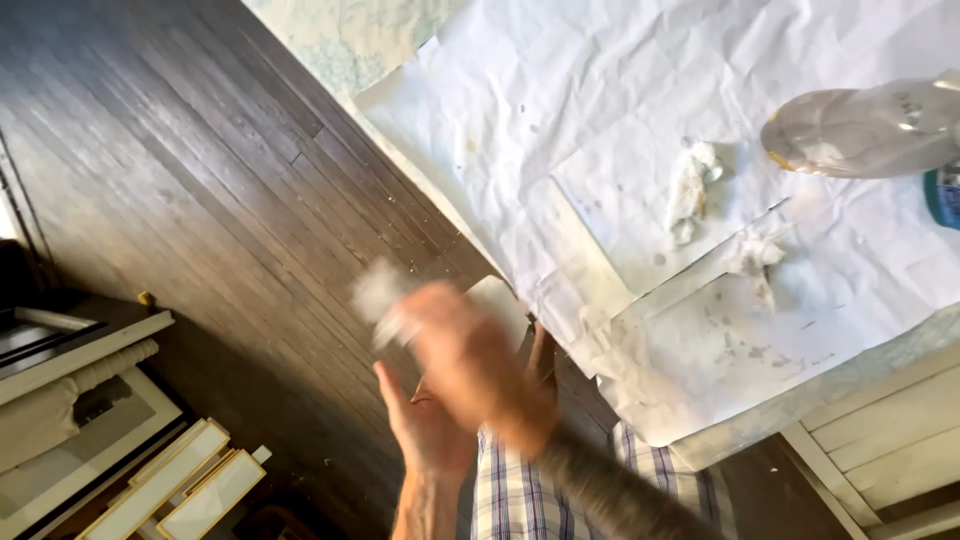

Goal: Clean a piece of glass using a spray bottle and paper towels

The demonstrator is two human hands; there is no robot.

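My right hand point(470, 365) is blurred by motion above the dark wooden floor, closed around a small pale wad point(378, 290) that looks like crumpled paper or cloth. My left hand point(425, 430) sits just under it, palm up and fingers apart, touching or nearly touching the right hand. A pale flat piece point(503, 300) shows behind the right hand; I cannot tell whether either hand holds it. Below the hands is checked fabric point(520, 495) on my lap.
White paper sheets point(600, 120) with spots cover a surface at the upper right, with two crumpled white wads point(692, 190) on them. A clear plastic bottle point(860, 130) lies at the right edge. Framed panels point(170, 480) lean at the lower left; white wooden boards point(890, 440) lie at the lower right.
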